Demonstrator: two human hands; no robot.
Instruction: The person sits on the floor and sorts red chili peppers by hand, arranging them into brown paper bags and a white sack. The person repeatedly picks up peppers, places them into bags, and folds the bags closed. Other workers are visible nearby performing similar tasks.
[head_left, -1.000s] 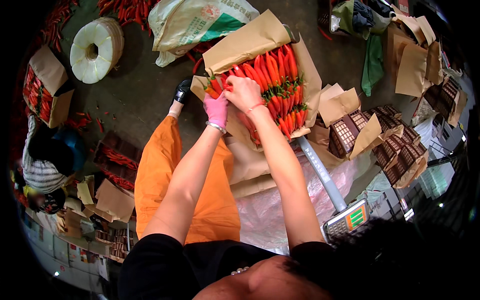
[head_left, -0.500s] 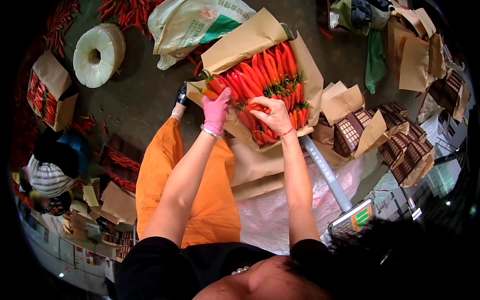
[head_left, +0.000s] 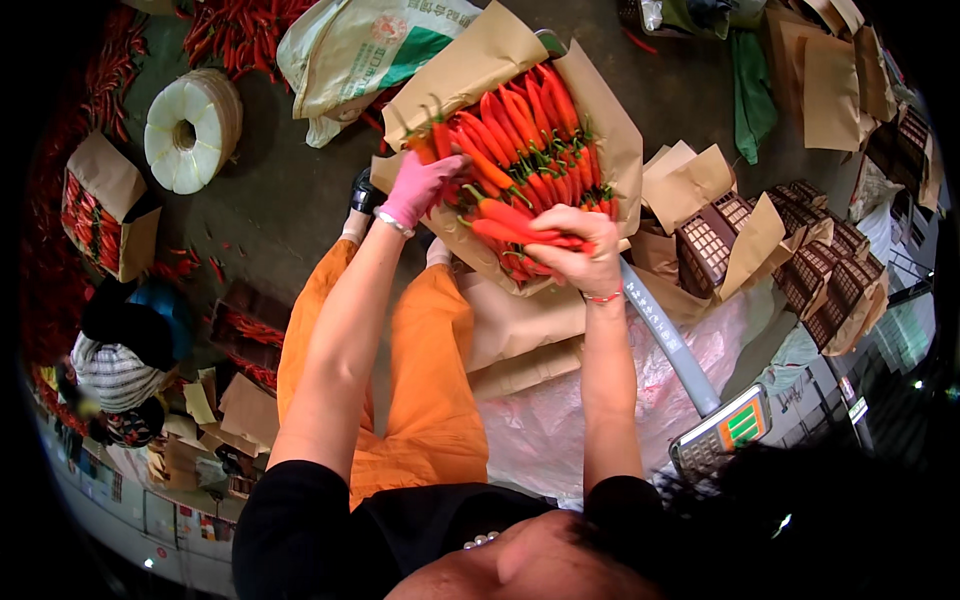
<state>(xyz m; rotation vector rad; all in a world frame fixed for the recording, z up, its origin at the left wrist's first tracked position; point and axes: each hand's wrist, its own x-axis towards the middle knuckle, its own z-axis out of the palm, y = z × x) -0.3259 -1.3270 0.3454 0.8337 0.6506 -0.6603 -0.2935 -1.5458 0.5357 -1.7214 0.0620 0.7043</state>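
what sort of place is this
Probably a packing shed or warehouse for chilli peppers: red peppers lie in rows in a paper-lined box, a scale's display stands close by, and brown crates with paper in them sit to the right.

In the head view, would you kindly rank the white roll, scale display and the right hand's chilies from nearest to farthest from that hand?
1. Chilies: in the right hand.
2. Scale display: lower right.
3. White roll: far upper left.

From here: chillies [head_left: 440,138] in left hand [head_left: 421,188] blurred; sack [head_left: 365,60] cut off at top edge; scale [head_left: 722,436] partly hidden behind hair [head_left: 800,510].
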